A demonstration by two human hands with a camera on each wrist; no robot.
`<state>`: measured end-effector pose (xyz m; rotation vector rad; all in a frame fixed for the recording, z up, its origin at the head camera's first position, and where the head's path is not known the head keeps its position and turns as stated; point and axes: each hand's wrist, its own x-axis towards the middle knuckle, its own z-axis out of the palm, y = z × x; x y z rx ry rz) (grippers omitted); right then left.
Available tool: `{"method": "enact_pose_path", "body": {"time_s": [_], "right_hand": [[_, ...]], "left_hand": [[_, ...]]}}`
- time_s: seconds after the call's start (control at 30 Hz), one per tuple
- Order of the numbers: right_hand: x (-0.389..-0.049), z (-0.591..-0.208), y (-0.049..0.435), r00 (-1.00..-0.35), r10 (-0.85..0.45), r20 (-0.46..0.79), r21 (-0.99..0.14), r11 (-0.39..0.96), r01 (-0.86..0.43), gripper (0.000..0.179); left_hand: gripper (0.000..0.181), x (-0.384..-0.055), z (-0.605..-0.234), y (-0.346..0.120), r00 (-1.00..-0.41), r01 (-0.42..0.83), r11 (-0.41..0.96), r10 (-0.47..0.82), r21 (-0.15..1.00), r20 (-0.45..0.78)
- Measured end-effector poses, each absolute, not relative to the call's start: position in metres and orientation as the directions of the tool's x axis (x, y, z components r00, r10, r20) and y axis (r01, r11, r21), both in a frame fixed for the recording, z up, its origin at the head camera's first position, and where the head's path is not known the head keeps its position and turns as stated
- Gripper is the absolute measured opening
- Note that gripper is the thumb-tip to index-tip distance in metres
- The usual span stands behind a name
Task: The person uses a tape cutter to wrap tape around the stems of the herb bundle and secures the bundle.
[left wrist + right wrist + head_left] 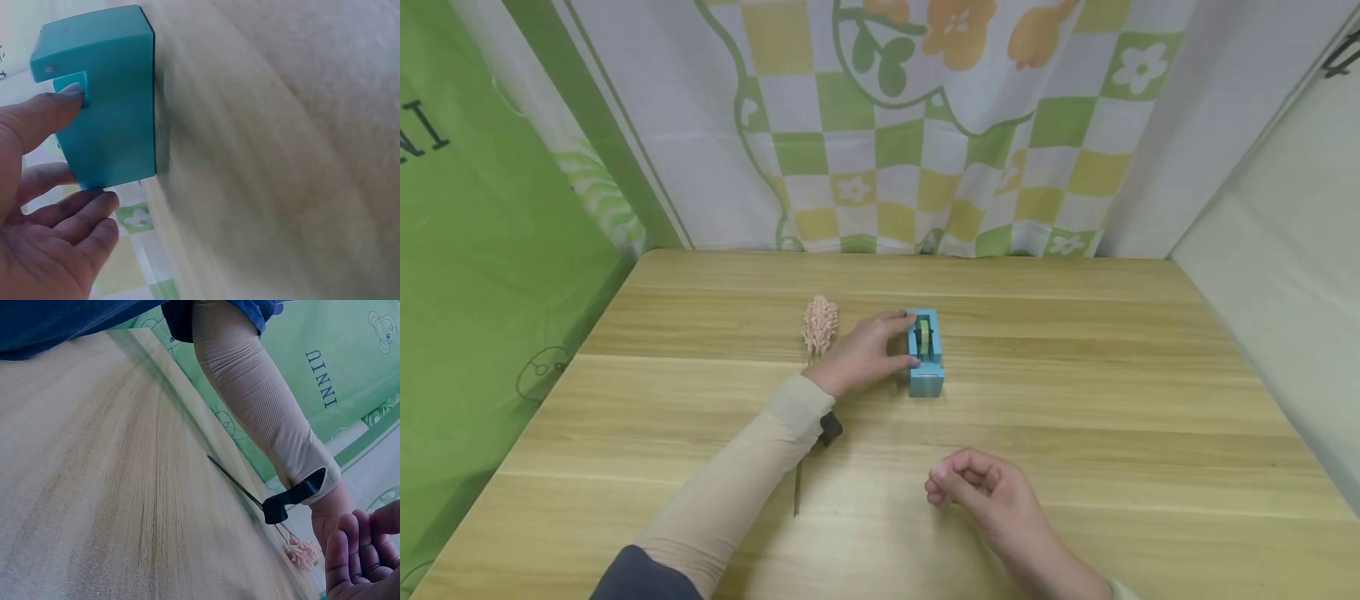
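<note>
A blue tape dispenser (926, 383) with a roll of pale yellow-green tape (924, 337) stands on the table. My left hand (868, 352) grips it from its left side. In the left wrist view, the thumb (47, 115) presses on the notch in the dispenser's side (115, 119), and the index finger reaches behind its end; the other fingers curl loosely below. Closer to me, my right hand (985, 496) hovers apart from the dispenser, fingers curled and thumb tip against the index finger. Nothing can be made out between its fingertips (361, 519).
A pink flower sprig (820, 323) with a long thin stem (797, 487) lies left of the dispenser, partly under my left forearm. A black strap mount (830, 428) juts from the left wrist. Patterned curtains (910, 158) hang behind the wooden table (1112, 400).
</note>
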<state>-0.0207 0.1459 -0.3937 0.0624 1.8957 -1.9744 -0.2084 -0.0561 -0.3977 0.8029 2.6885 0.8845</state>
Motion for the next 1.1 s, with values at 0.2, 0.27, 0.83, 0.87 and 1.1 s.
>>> {"method": "enact_pose_path", "body": {"time_s": [0.2,0.27,0.83,0.87,1.1], "right_hand": [[-0.02,-0.395,0.147,-0.92,-0.262,-0.29,-0.953,-0.007,0.302,0.019],[-0.02,-0.395,0.147,-0.922,-0.265,-0.283,-0.955,-0.013,0.296,0.018],[-0.02,-0.394,0.146,-0.924,-0.274,-0.268,-0.959,-0.015,0.283,0.02],[-0.02,-0.394,0.146,-0.924,-0.275,-0.267,-0.959,-0.017,0.282,0.019],[-0.019,-0.395,0.147,-0.925,-0.276,-0.263,-0.96,-0.025,0.28,0.018]], "left_hand": [[0.073,-0.206,-0.389,-0.066,-0.803,0.436,0.666,0.592,0.604,-0.073],[0.066,-0.203,-0.384,-0.074,-0.806,0.424,0.663,0.587,0.616,-0.077],[0.024,-0.163,-0.365,-0.136,-0.927,0.285,0.807,0.37,0.518,-0.066],[0.022,-0.16,-0.364,-0.139,-0.933,0.257,0.814,0.349,0.521,-0.086],[0.018,-0.154,-0.369,-0.151,-0.945,0.166,0.848,0.283,0.504,-0.165]]}}
